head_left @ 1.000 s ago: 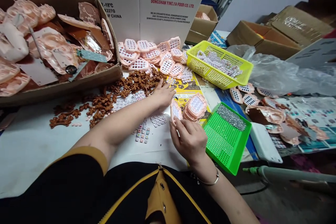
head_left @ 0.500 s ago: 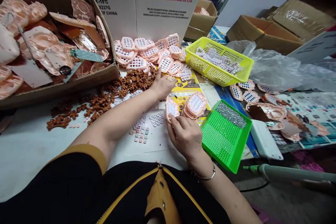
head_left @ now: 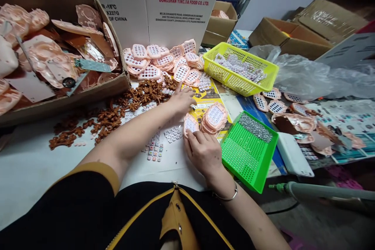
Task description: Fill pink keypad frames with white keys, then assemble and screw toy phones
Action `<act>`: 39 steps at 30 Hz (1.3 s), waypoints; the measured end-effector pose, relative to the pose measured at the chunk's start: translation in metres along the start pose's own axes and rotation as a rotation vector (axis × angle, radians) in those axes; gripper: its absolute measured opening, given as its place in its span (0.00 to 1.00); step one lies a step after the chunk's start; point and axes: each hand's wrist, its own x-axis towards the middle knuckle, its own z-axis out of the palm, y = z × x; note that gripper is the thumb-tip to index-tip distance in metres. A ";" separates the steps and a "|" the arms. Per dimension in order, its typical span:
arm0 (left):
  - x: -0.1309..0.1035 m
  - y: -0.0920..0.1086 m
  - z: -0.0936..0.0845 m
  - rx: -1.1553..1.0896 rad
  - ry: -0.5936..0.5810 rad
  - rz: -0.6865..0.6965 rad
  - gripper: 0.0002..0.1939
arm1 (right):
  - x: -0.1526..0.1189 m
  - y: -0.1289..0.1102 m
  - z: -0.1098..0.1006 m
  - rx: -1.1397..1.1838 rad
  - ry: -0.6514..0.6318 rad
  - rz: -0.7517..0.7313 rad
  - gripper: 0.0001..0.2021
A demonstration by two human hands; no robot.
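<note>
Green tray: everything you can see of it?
The green tray looks plastic: rectangular, raised walls, floor pierced by many small holes. It sits upright at a slant, right of the pink stack. Small silvery pieces lie heaped at its far end. The right hand is close to its left edge; contact can't be told.

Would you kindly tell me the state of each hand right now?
Left hand: near the brown pieces; whether it holds anything cannot be told.
Right hand: closed, holding a pink panel by its near edge.
</note>
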 end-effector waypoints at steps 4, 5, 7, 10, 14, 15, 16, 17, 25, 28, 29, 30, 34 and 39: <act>0.025 0.005 0.013 0.078 -0.063 0.008 0.13 | -0.007 0.003 0.005 -0.013 -0.049 0.010 0.08; 0.029 0.003 0.014 0.101 -0.061 -0.009 0.14 | -0.008 0.004 0.007 -0.015 -0.058 0.010 0.08; 0.033 -0.003 0.011 0.137 -0.013 -0.086 0.20 | -0.007 0.005 0.011 -0.033 -0.081 0.013 0.09; 0.024 -0.011 0.001 0.134 0.126 -0.236 0.24 | 0.002 0.006 0.019 -0.076 -0.193 0.034 0.10; -0.016 -0.012 -0.017 0.072 0.256 -0.273 0.21 | 0.019 0.004 0.027 -0.071 -0.515 0.105 0.13; -0.029 -0.012 -0.020 0.056 0.281 -0.267 0.20 | 0.022 0.003 0.027 -0.061 -0.564 0.112 0.13; -0.043 -0.011 -0.023 0.038 0.296 -0.259 0.19 | 0.025 0.001 0.027 -0.052 -0.590 0.111 0.13; -0.057 -0.010 -0.024 0.019 0.306 -0.247 0.18 | 0.027 -0.001 0.026 -0.046 -0.599 0.106 0.14; -0.096 0.019 -0.015 -0.580 0.197 -0.254 0.22 | 0.007 -0.005 0.005 -0.057 -0.428 0.096 0.12; -0.073 0.041 -0.014 -1.117 0.123 -0.336 0.26 | -0.010 0.002 -0.002 -0.037 -0.357 0.136 0.15; -0.063 0.049 -0.014 -1.229 0.081 -0.359 0.25 | -0.014 0.005 -0.004 -0.025 -0.404 0.163 0.17; -0.053 0.057 -0.014 -1.304 0.046 -0.394 0.25 | -0.018 0.008 -0.005 -0.010 -0.475 0.184 0.17; -0.017 0.083 -0.010 -1.406 -0.042 -0.417 0.27 | -0.022 0.017 -0.004 0.040 -0.707 0.193 0.16; 0.000 0.102 0.002 -1.686 -0.094 -0.381 0.26 | -0.019 0.026 0.003 0.066 -0.749 0.196 0.14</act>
